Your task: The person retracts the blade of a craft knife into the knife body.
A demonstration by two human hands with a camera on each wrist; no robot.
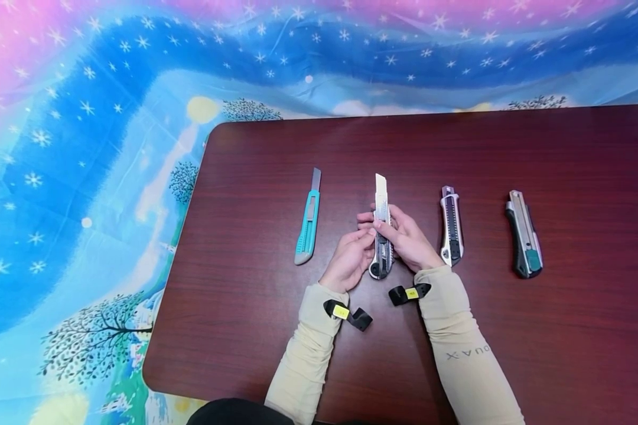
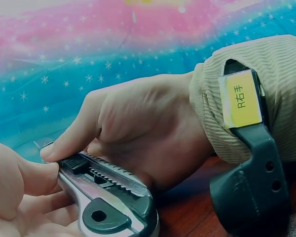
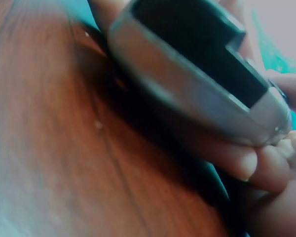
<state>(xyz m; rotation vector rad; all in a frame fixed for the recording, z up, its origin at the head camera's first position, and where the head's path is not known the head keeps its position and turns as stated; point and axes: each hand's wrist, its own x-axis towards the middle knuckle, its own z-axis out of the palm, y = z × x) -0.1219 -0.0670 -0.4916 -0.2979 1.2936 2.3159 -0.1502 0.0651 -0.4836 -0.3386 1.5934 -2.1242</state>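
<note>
"Where's the cutter (image 1: pixel 383 247)?"

"Over the counter (image 1: pixel 244 236), long axis pointing away, between the right hand (image 1: pixel 412 243), whose fingers grip it, and the left hand (image 1: pixel 350 255), which seems to pinch its left edge."

head view: high, forward and down over the bench (image 1: pixel 234 206), farthest off
left wrist view: low, near, across the cutter (image 2: pixel 108 190) toward the right sleeve (image 2: pixel 291 89)
right wrist view: nearest, facing the cutter's silver side
cutter and bench: shared by all three
</note>
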